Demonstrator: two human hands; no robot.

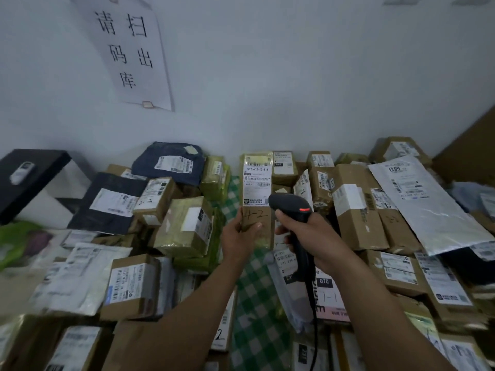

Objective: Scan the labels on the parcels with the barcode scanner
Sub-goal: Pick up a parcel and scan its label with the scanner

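My left hand [239,236] grips the lower end of a tall cardboard parcel [257,218] and holds it upright, raised above the pile. Its white label [257,183] with barcodes faces me, and "4-2" is handwritten below it. My right hand [310,234] grips the handle of a black barcode scanner [290,207] just right of the parcel. The scanner's head sits beside the label's lower edge, a red light glows on its top, and its cable [314,317] hangs down.
Labelled parcels cover the green checked tablecloth [254,303]: cardboard boxes at left [184,231] and right [356,210], a dark blue bag [171,164], a silver mailer [428,204]. A black box [29,178] stands far left. A paper notice [128,49] hangs on the white wall.
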